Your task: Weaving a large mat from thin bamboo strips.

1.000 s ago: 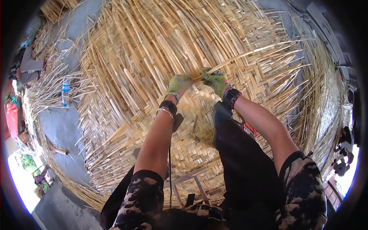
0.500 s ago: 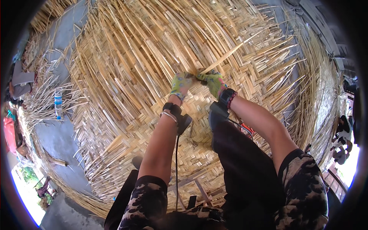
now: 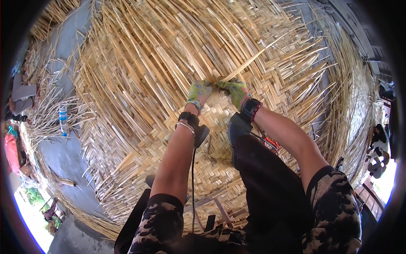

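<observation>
A large mat of pale, flattened reed strips lies beneath me, woven in a zigzag pattern. Long loose strip ends fan out across its far part. My right hand, in a patterned yellow-green glove, is closed on a wide reed strip that slants up to the right over the weave. Close beside it, my left hand, gloved alike, is also closed, with its fingertips down at the strips. What the left fingers grip is hidden. My bent dark-clad leg rests on the mat near my right forearm.
A water bottle stands among scattered reeds on the grey floor at left. Bundled reeds lie along the right side. A black cable hangs by my left forearm. Other people sit at the far right.
Both hands stay at nearly the same spot on the mat, still closed. The view shifts slightly, and the wide strip's far end reaches a little farther up and right.
</observation>
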{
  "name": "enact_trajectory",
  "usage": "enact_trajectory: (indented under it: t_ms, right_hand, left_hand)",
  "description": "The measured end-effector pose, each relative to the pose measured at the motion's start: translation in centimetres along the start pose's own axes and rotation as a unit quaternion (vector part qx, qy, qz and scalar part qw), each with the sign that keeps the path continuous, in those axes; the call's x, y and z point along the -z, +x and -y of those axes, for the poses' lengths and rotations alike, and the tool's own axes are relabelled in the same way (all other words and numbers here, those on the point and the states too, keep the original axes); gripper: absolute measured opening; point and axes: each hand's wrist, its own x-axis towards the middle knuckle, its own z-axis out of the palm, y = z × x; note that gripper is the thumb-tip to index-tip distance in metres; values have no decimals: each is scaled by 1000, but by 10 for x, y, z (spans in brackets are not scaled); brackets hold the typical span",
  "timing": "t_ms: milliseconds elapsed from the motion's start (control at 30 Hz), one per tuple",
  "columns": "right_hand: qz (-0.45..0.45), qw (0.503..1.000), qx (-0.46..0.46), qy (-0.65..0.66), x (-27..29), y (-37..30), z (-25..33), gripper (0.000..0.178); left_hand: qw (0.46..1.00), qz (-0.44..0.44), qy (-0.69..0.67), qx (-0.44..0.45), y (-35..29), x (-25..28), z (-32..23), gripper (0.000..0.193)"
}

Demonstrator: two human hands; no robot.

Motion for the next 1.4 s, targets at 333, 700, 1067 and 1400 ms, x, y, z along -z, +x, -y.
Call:
enact_trajectory:
  t_ms: [333, 700, 1067, 1400]
  right_hand:
    - [8, 994, 25, 107, -10, -2, 48, 26]
    - [31, 984, -82, 158, 30, 42, -6, 24]
    - [104, 978, -93, 158, 49, 46, -14, 23]
    - [82, 996, 15, 35, 10, 4, 21, 15]
  left_hand:
    - [998, 8, -33, 55, 2, 6, -48, 24]
    - [998, -48, 17, 45, 14, -16, -22, 24]
    - [993, -30, -68, 90, 15, -25, -4, 20]
    - [964, -75, -234, 100, 7, -19, -19, 24]
